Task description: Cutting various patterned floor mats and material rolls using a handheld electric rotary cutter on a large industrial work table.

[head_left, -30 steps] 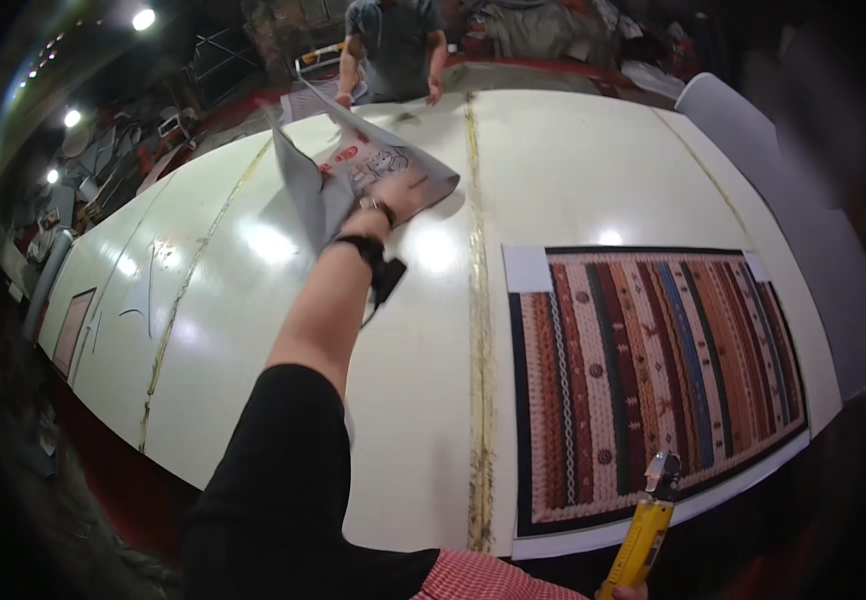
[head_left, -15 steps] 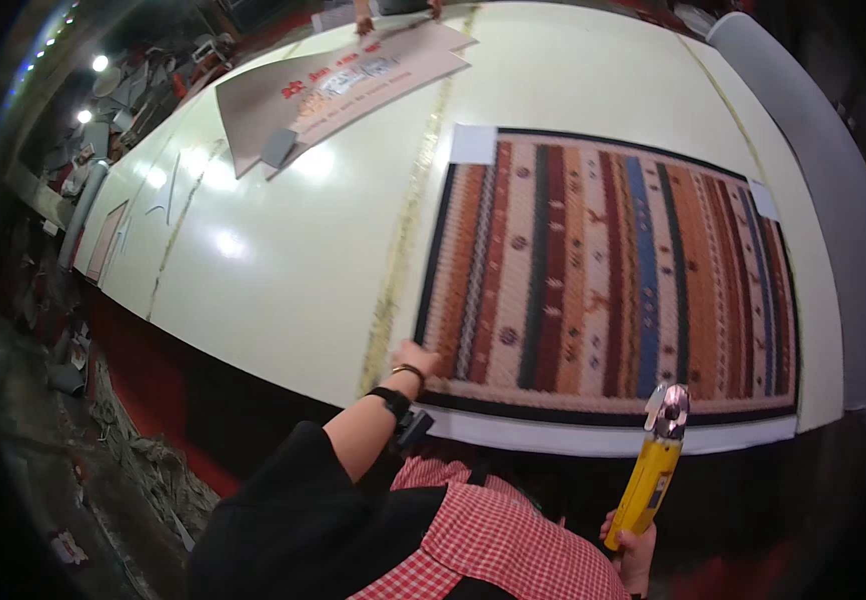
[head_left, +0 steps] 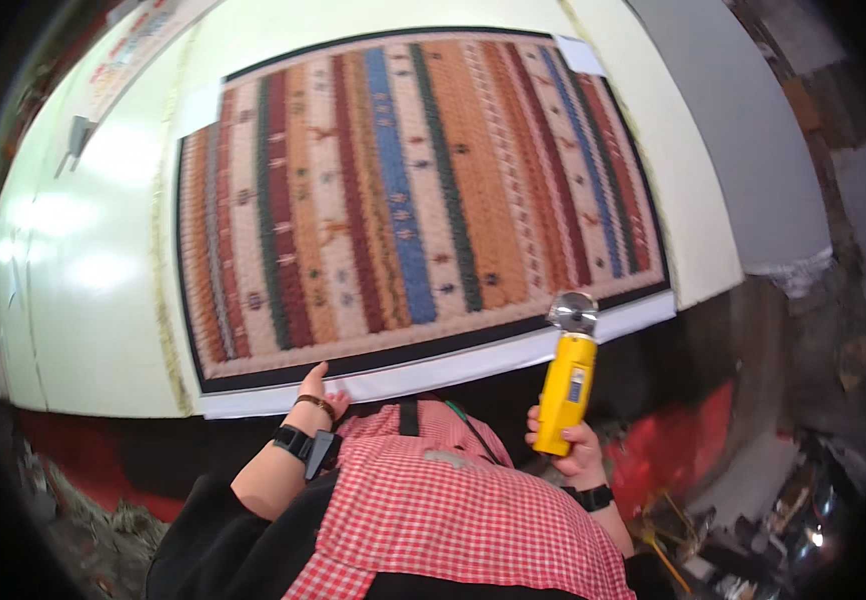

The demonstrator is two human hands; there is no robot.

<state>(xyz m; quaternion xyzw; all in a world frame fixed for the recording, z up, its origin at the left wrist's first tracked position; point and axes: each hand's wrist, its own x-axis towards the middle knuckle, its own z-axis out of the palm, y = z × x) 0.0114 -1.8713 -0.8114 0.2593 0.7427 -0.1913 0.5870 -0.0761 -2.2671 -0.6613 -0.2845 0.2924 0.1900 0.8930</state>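
Now the striped rug (head_left: 418,190) fills most of the view, where half a second ago it lay farther up the table (head_left: 83,270) with more of the pale top showing around it. The left hand (head_left: 318,392), which then rested just short of the near edge by the left corner, now lies on the white border strip (head_left: 433,370) along the rug's near side. The yellow cutter (head_left: 568,380) stood lower and apart from the rug before; now its round blade (head_left: 574,310) sits at the near edge, close to the right corner.

The left hand is mostly hidden behind the wrist; its thumb points up onto the white strip, and how far the fingers are spread cannot be told. It wears a black watch (head_left: 298,442) and a thin bracelet. The right hand (head_left: 565,450) is wrapped tight around the lower end of the cutter's yellow handle, holding it upright with the blade at the top.

The rug lies flat on the pale table, its black edging and white strip running just inside the table's near edge. To the left there is a broad bare stretch of table; to the right, a narrower bare strip and then a grey panel (head_left: 743,140). A red checked apron (head_left: 453,510) fills the space between the arms below.
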